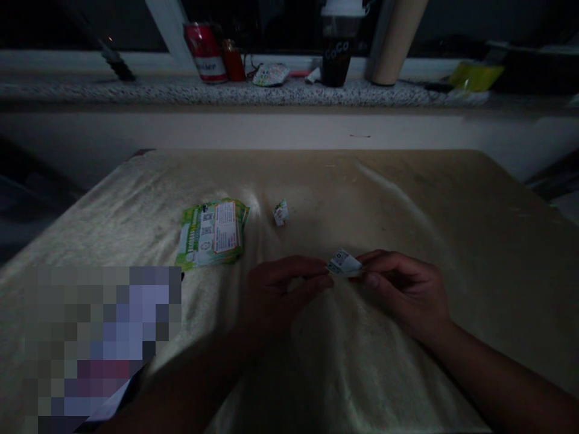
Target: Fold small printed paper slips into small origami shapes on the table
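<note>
A small folded paper [344, 264], white with green print and a dark, code-like square (its finer lettering is too small to read), is pinched at its two sides by the left hand [287, 286] and the right hand [409, 289]. Beyond it, a crumpled-looking patterned paper piece [281, 213] rests near a loosely squared stack of green leaflets [211, 234].

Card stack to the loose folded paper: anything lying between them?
Only bare cloth between card stack and loose folded paper; the head view shows it.
</note>
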`<state>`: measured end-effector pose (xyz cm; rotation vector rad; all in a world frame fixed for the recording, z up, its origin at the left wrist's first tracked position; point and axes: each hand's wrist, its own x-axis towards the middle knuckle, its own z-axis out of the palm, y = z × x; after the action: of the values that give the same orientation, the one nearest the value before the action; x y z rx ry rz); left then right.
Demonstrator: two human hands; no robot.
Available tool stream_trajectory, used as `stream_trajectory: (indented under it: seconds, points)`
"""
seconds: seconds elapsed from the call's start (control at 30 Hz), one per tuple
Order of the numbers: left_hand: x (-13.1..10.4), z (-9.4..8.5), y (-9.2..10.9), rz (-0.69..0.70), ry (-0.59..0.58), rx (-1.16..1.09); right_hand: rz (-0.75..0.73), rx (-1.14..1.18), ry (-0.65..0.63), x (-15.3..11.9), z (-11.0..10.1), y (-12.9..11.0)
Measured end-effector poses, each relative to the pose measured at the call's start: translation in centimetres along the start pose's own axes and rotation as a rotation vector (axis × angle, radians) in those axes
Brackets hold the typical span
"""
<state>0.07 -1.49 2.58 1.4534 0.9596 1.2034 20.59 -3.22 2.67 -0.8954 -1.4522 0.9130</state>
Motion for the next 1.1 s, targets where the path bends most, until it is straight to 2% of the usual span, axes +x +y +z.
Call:
stream_trajectory:
  seconds: [0.27,0.53,0.7,0.83,0.93,1.1]
  points:
    - [-0.3,0.6,-0.2,-0.056,-0.022,-0.074,0.009,0.030,0.040,-0.1,0.4,0.0]
    - [-0.7,1.0,0.2,-0.026,0.023,0.002,0.090,0.045,0.088,-0.3,0.9,0.1]
    - [-0.6,1.2,0.1,-0.108,0.022,-0.056,0.091,0.048,0.097,-0.4,0.9,0.2]
    - [-0.5,1.3,-0.1,-0.194,-0.016,-0.142,0.061,0.036,0.098,-0.3,0.7,0.2]
    - [-0.6,1.2,-0.3,-0.232,-0.072,-0.122,0.043,0.029,0.093,-0.3,0.7,0.1]
    - [-0.7,1.0,-0.2,-0.160,-0.199,0.063,0.039,0.012,0.094,-0.2,0.6,-0.1]
